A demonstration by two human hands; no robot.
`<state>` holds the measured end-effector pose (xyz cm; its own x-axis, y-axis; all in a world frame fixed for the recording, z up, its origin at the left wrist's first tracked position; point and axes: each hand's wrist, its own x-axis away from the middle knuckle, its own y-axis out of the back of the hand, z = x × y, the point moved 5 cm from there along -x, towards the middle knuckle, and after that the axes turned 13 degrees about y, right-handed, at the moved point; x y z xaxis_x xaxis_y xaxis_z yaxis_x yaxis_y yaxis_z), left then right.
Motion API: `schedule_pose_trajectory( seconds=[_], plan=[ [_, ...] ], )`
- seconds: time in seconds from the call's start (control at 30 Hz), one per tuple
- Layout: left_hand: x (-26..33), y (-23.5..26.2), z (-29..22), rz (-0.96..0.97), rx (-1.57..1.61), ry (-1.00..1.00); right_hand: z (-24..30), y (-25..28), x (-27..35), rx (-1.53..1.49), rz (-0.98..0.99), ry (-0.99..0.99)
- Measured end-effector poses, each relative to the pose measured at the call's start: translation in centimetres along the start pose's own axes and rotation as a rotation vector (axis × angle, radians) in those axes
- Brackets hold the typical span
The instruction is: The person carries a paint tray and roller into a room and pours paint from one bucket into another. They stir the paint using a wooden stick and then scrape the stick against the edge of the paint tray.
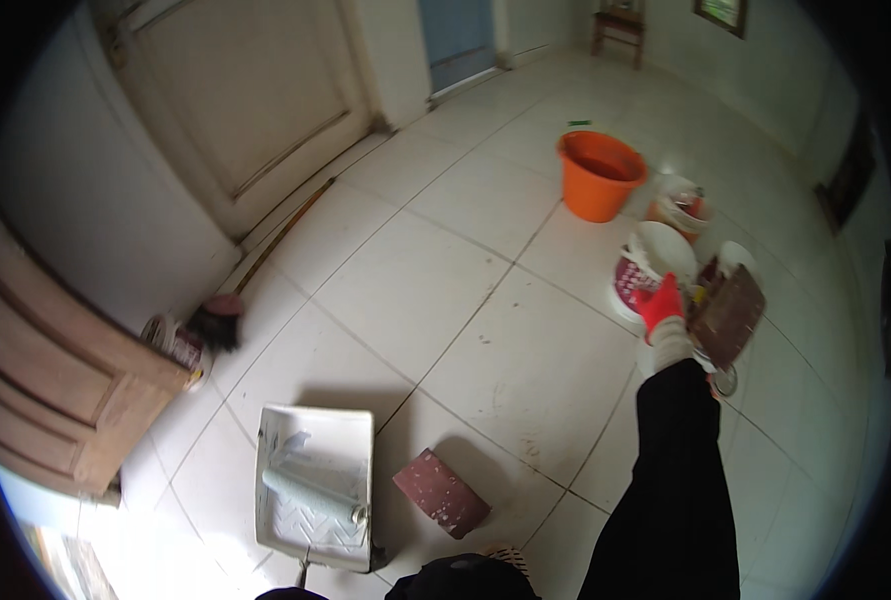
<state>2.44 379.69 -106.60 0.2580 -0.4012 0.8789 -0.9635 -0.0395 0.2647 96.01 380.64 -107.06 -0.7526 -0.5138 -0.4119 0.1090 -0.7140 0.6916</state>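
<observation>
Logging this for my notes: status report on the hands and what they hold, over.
Right hand, red-gloved, gripping a brown flat board above the white buckets. Left hand out of view. Brick and paint tray lie near the feet.

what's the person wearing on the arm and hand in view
Only the right arm shows: a long black sleeve runs up to the wrist, then a pale cream knitted cuff, and the right hand wears a glove with a bright red coating. The left hand is out of view.
</observation>
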Motion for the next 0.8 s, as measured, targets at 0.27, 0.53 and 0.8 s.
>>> schedule_pose_trajectory(
  seconds=[0.27,0.53,0.8],
  plan=[
    [8.5,4.1,-0.8,0.073,0.023,-0.135,-6.4,-1.3,-6.6,0.581,0.060,0.382],
    [10.9,6.6,4.4,-0.125,0.178,-0.020,-7.2,-5.5,-7.9,0.699,0.347,0.336],
    [6.2,4.7,3.8,-0.302,-0.027,-0.130,2.0,-6.3,-0.7,0.219,0.381,0.673]
  ],
)
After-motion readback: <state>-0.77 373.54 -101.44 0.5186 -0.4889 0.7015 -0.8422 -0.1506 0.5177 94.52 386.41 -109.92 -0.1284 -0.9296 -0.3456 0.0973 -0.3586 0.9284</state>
